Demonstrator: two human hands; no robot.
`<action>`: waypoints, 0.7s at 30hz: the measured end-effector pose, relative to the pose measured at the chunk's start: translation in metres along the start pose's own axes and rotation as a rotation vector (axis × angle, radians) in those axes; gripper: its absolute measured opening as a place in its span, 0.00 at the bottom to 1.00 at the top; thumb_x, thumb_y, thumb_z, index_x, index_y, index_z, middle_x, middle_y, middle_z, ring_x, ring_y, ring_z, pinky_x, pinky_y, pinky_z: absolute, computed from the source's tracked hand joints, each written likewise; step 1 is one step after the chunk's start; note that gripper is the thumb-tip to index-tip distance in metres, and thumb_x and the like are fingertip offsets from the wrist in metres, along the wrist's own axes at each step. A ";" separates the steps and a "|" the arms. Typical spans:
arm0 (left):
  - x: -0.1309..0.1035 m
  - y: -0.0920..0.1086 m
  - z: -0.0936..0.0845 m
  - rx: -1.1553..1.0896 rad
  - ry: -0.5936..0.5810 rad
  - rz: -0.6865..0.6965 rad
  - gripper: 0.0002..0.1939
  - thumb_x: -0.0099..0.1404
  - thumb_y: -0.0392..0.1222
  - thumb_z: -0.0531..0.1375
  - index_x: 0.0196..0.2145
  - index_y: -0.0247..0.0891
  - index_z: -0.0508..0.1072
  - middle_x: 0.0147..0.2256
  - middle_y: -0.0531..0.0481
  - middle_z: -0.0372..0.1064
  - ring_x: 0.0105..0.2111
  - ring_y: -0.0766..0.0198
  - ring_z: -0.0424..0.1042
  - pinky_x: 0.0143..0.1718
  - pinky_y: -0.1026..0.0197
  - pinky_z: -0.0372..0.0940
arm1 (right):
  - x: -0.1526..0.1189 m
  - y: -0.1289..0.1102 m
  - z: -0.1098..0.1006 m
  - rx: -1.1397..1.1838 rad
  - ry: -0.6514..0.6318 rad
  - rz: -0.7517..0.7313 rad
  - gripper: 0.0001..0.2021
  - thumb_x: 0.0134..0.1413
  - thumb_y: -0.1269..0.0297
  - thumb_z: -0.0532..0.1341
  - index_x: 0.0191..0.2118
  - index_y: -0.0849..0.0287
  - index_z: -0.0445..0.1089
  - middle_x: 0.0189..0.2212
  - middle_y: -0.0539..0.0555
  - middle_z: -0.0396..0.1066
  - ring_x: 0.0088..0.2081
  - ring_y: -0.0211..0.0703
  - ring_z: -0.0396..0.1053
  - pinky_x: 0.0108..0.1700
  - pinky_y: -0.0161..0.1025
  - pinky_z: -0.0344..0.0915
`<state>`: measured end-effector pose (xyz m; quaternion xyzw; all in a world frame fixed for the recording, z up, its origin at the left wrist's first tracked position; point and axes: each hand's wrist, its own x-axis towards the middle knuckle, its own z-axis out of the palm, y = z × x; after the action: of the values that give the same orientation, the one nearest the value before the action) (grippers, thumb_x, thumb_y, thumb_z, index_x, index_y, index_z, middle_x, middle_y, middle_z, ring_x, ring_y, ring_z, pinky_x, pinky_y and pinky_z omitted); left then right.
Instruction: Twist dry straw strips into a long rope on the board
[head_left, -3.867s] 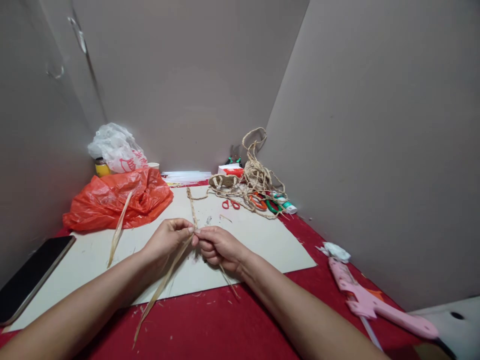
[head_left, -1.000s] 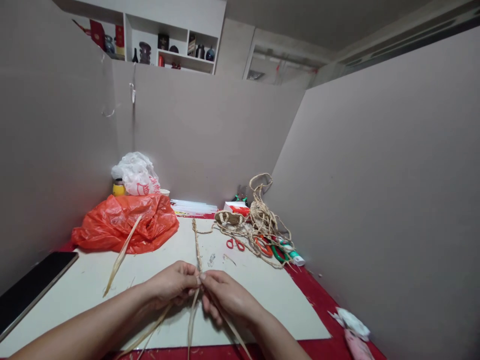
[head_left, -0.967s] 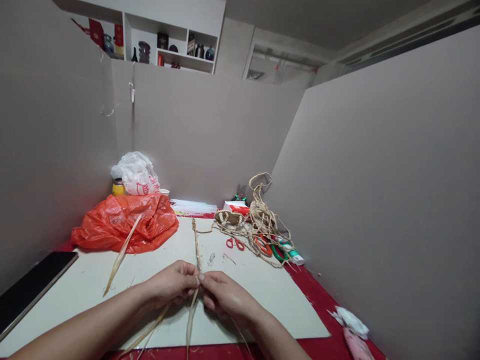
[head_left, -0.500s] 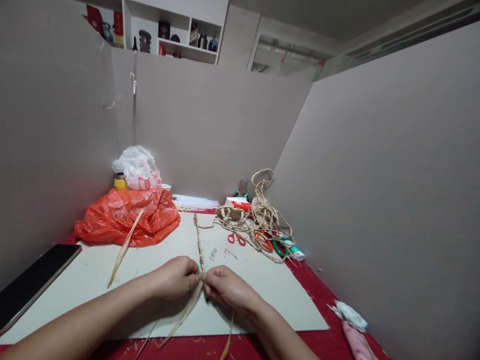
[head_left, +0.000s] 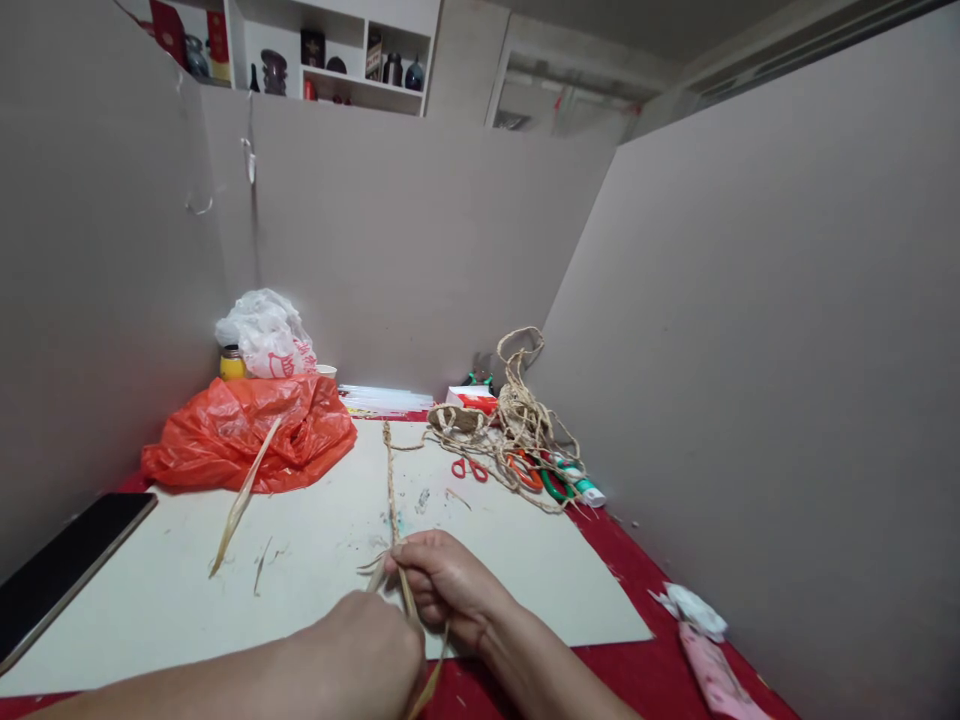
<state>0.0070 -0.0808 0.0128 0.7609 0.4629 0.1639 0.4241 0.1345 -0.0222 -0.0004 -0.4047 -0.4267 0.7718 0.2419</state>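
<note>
A thin braided straw cord point(head_left: 391, 480) runs down the middle of a pale board point(head_left: 555, 590). My right hand point(head_left: 446, 585) is closed, pinching the cord's lower end between thumb and fingers. Closer to me, my left hand point(head_left: 367, 650) is a fist around a flat straw strip point(head_left: 377, 577) leading from that pinch; its fingertips are mostly hidden. Another loose strip point(head_left: 407, 592) hangs below the right fingertips, and a straw tail point(head_left: 429, 690) shows beneath the hands. One separate dried strip point(head_left: 244, 500) lies from the orange bag point(head_left: 315, 440) onto the board.
At the back right a heap of straw rope point(head_left: 529, 410) lies around red-handled scissors point(head_left: 469, 469), other coloured handles and a tube point(head_left: 591, 494). A black phone point(head_left: 67, 570) lies at left. Grey panels point(head_left: 405, 230) enclose the table. A pink packet point(head_left: 712, 670) is at right.
My left hand has moved down toward me, away from the pinch, drawing a straw strip. My right hand stays at the cord's end. The view has shifted slightly.
</note>
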 end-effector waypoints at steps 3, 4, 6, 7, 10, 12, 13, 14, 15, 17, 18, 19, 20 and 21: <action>-0.007 0.013 -0.022 -0.012 -0.062 0.084 0.10 0.54 0.43 0.55 0.17 0.42 0.64 0.18 0.51 0.61 0.23 0.61 0.61 0.28 0.60 0.55 | -0.001 -0.005 -0.005 0.046 -0.094 0.003 0.06 0.43 0.66 0.61 0.25 0.64 0.65 0.10 0.38 0.44 0.13 0.25 0.32 0.16 0.29 0.29; -0.004 0.014 -0.031 -0.039 -0.005 0.079 0.10 0.56 0.44 0.53 0.20 0.41 0.66 0.21 0.51 0.63 0.23 0.63 0.60 0.27 0.62 0.55 | -0.002 -0.007 -0.007 0.059 -0.117 -0.009 0.07 0.43 0.65 0.61 0.25 0.64 0.64 0.10 0.38 0.43 0.14 0.25 0.32 0.16 0.29 0.28; 0.010 0.006 -0.046 -0.096 0.322 -0.001 0.11 0.56 0.46 0.53 0.20 0.39 0.64 0.20 0.53 0.61 0.23 0.65 0.58 0.25 0.64 0.53 | -0.003 -0.009 -0.010 0.079 -0.157 -0.033 0.08 0.44 0.65 0.62 0.26 0.64 0.64 0.11 0.38 0.43 0.14 0.25 0.32 0.16 0.29 0.29; 0.019 -0.002 -0.050 -0.165 0.478 -0.003 0.11 0.56 0.47 0.53 0.22 0.38 0.64 0.21 0.53 0.61 0.24 0.65 0.59 0.26 0.65 0.53 | -0.003 -0.010 -0.011 0.082 -0.170 -0.042 0.08 0.45 0.64 0.62 0.27 0.64 0.65 0.11 0.38 0.43 0.14 0.25 0.32 0.16 0.28 0.29; 0.042 -0.027 -0.045 -0.506 0.306 -0.116 0.11 0.55 0.48 0.53 0.27 0.37 0.64 0.21 0.54 0.61 0.19 0.68 0.58 0.22 0.66 0.52 | -0.004 -0.012 -0.014 0.042 -0.192 -0.059 0.09 0.47 0.62 0.61 0.29 0.64 0.66 0.11 0.38 0.44 0.14 0.26 0.33 0.16 0.29 0.29; 0.049 -0.038 -0.036 -0.636 0.127 -0.204 0.14 0.56 0.50 0.49 0.24 0.37 0.63 0.18 0.55 0.58 0.15 0.69 0.54 0.18 0.66 0.48 | -0.004 -0.012 -0.015 -0.019 -0.182 -0.066 0.09 0.48 0.61 0.60 0.28 0.63 0.66 0.11 0.38 0.45 0.13 0.26 0.33 0.16 0.29 0.30; 0.049 -0.040 -0.033 -0.639 0.097 -0.209 0.14 0.57 0.50 0.48 0.23 0.37 0.63 0.16 0.57 0.55 0.14 0.71 0.50 0.18 0.66 0.45 | -0.004 -0.012 -0.015 -0.050 -0.174 -0.066 0.09 0.48 0.61 0.60 0.28 0.63 0.66 0.11 0.39 0.46 0.13 0.26 0.34 0.15 0.29 0.30; 0.048 -0.041 -0.031 -0.612 0.098 -0.189 0.15 0.57 0.48 0.48 0.21 0.37 0.63 0.15 0.58 0.52 0.14 0.71 0.47 0.17 0.66 0.43 | -0.003 -0.011 -0.016 -0.079 -0.165 -0.068 0.08 0.48 0.61 0.59 0.28 0.62 0.66 0.11 0.39 0.47 0.13 0.27 0.35 0.15 0.29 0.31; 0.047 -0.040 -0.031 -0.562 0.117 -0.154 0.14 0.57 0.47 0.48 0.20 0.36 0.64 0.15 0.58 0.50 0.14 0.72 0.46 0.18 0.66 0.42 | -0.003 -0.011 -0.017 -0.106 -0.152 -0.072 0.08 0.48 0.61 0.59 0.28 0.62 0.66 0.10 0.39 0.47 0.12 0.27 0.36 0.15 0.30 0.32; 0.044 -0.036 -0.035 -0.444 0.161 -0.092 0.14 0.56 0.44 0.49 0.19 0.34 0.66 0.14 0.58 0.48 0.16 0.72 0.45 0.19 0.65 0.41 | -0.003 -0.010 -0.019 -0.180 -0.131 -0.097 0.08 0.48 0.62 0.58 0.28 0.62 0.66 0.10 0.40 0.49 0.12 0.28 0.38 0.15 0.30 0.35; 0.043 -0.034 -0.038 -0.387 0.171 -0.071 0.15 0.55 0.43 0.49 0.19 0.33 0.68 0.14 0.57 0.49 0.17 0.71 0.46 0.20 0.65 0.42 | -0.003 -0.011 -0.020 -0.234 -0.120 -0.119 0.08 0.49 0.62 0.57 0.27 0.62 0.66 0.10 0.41 0.50 0.12 0.28 0.40 0.16 0.31 0.36; 0.042 -0.033 -0.041 -0.339 0.170 -0.059 0.15 0.55 0.42 0.49 0.19 0.33 0.69 0.14 0.57 0.50 0.17 0.71 0.48 0.21 0.65 0.42 | -0.003 -0.011 -0.021 -0.296 -0.108 -0.145 0.09 0.49 0.62 0.57 0.26 0.63 0.66 0.11 0.42 0.51 0.13 0.28 0.41 0.16 0.31 0.36; 0.042 -0.031 -0.044 -0.306 0.160 -0.054 0.15 0.55 0.42 0.49 0.19 0.32 0.70 0.14 0.56 0.53 0.18 0.70 0.49 0.21 0.65 0.43 | -0.004 -0.012 -0.021 -0.362 -0.090 -0.173 0.09 0.49 0.63 0.57 0.25 0.63 0.67 0.11 0.42 0.51 0.14 0.28 0.42 0.17 0.31 0.37; 0.043 -0.030 -0.046 -0.296 0.141 -0.054 0.15 0.54 0.42 0.50 0.19 0.32 0.71 0.15 0.55 0.56 0.18 0.70 0.50 0.21 0.65 0.44 | -0.004 -0.012 -0.021 -0.428 -0.070 -0.200 0.09 0.49 0.64 0.57 0.24 0.64 0.67 0.12 0.43 0.51 0.14 0.28 0.43 0.18 0.31 0.38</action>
<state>-0.0177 -0.0157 0.0098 0.6642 0.4825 0.2717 0.5022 0.1546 -0.0091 0.0054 -0.3754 -0.6268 0.6495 0.2106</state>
